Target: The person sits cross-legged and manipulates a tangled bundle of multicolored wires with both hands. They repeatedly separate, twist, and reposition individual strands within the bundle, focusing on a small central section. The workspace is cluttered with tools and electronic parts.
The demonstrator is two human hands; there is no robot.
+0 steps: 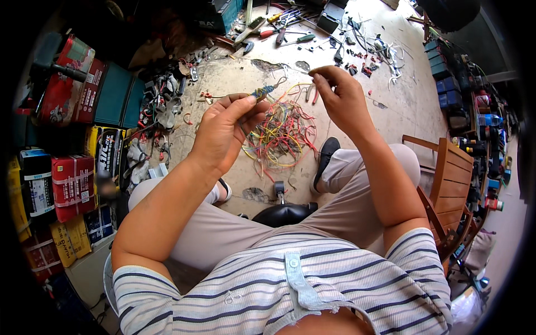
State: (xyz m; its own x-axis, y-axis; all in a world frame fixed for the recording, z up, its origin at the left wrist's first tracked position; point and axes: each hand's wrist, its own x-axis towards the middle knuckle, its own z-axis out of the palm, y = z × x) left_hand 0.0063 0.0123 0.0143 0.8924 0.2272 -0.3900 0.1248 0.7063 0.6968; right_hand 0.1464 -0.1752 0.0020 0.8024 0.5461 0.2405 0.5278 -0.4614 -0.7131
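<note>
My left hand [230,125] pinches a small blue wire-wrapped piece [262,92] between thumb and fingertips. Thin loose strands stick out of its far end. Level with it on the right, my right hand [341,94] has thumb and forefinger pressed together. What sits in that pinch, if anything, is too small to make out. A tangled heap of wires [282,134], mostly red and yellow, lies on the floor below and between my hands.
Screwdrivers [305,38], a brush [250,29] and cable scraps [391,56] lie on the far floor. Stacked boxes [73,187] and a pile of metal parts [162,103] line the left. At right stand a wooden chair [449,184] and crowded shelves [486,139]. A black stool seat [285,214] shows between my legs.
</note>
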